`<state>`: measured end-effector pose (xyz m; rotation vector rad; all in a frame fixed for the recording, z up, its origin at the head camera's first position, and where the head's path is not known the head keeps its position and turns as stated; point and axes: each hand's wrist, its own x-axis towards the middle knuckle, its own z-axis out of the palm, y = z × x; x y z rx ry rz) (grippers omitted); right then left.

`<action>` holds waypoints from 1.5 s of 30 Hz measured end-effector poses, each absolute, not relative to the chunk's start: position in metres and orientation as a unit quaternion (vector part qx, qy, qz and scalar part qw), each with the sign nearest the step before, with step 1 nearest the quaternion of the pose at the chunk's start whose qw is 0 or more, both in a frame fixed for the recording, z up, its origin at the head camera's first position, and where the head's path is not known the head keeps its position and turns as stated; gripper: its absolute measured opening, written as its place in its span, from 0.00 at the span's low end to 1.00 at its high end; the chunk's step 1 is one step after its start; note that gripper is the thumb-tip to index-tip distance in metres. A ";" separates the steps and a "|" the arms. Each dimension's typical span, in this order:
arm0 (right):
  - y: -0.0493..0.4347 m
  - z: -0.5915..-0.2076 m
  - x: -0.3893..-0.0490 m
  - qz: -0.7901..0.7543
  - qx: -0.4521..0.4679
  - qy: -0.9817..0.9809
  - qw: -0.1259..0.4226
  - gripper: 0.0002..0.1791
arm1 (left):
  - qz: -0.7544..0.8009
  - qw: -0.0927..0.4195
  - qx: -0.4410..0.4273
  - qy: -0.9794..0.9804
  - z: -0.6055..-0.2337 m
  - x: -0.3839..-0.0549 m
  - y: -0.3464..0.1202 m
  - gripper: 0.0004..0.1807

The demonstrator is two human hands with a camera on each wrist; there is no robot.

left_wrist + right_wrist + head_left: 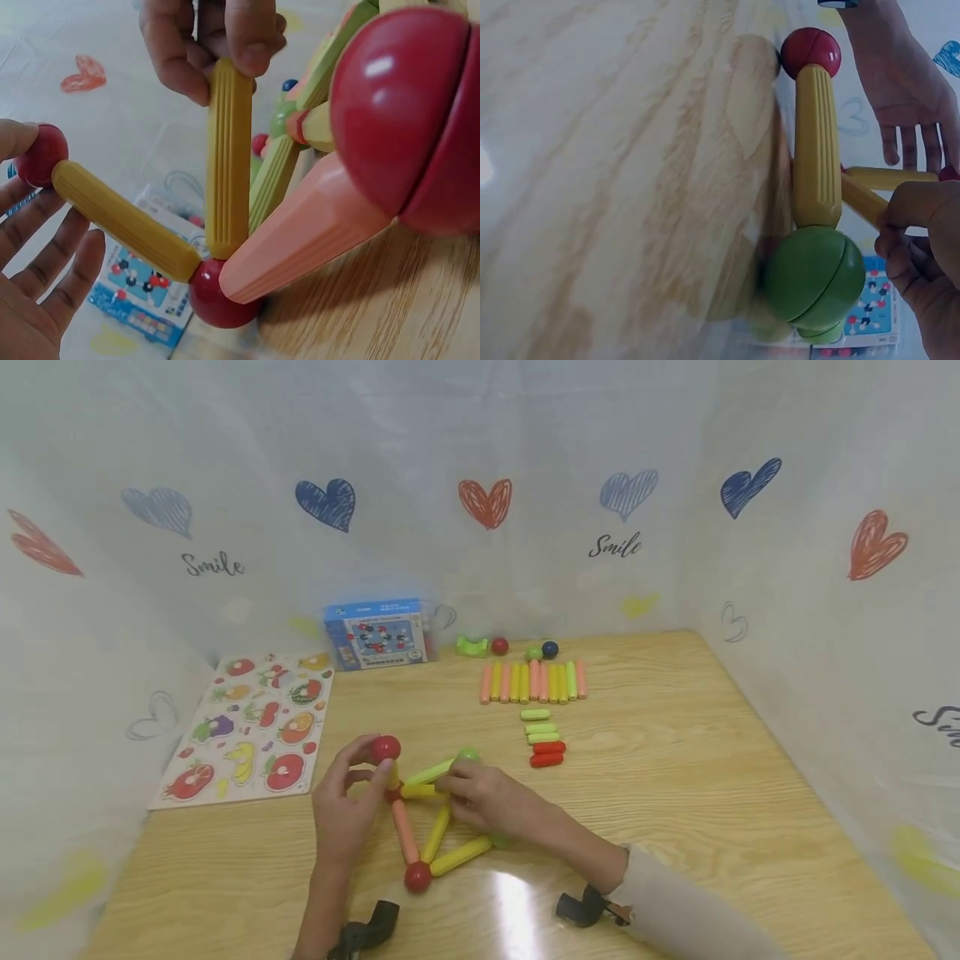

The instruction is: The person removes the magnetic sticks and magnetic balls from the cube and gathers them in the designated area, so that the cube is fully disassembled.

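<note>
A frame of magnetic rods and balls stands on the table. My left hand (339, 818) pinches the red ball (387, 748) at the top of a short yellow rod (124, 221), which rises from a lower red ball (225, 300). With thumb and fingers, my right hand (491, 800) grips the end of another yellow rod (229, 157) whose other end meets that same lower ball. A salmon rod (405, 832) runs from there to the front red ball (417, 877). My right hand partly hides the green balls (468, 754) and rods behind it.
Beyond the hands lie a row of long rods (534, 682), several short green and red rods (547, 760), and loose balls (500, 647) beside a green curved piece (472, 647). A blue box (378, 635) stands at the back; a fruit puzzle board (251, 727) lies left.
</note>
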<state>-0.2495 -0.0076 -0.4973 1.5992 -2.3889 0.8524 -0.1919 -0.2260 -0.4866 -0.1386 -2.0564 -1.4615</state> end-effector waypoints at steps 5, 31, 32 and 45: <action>-0.010 -0.495 -0.249 0.243 0.544 -0.797 0.101 0.14 | -0.543 0.310 -0.066 -0.778 -0.469 -0.185 -0.221 0.20; 0.134 -0.481 -0.333 0.359 0.260 -0.858 0.259 0.13 | -0.551 0.304 -0.058 -0.775 -0.500 -0.197 -0.231 0.23; 0.142 -0.482 -0.341 0.358 0.242 -0.865 0.257 0.13 | -0.554 0.299 -0.057 -0.775 -0.502 -0.197 -0.232 0.23; 0.181 -0.509 -0.388 0.293 0.118 -0.940 0.132 0.13 | -0.560 0.296 -0.066 -0.771 -0.504 -0.197 -0.235 0.23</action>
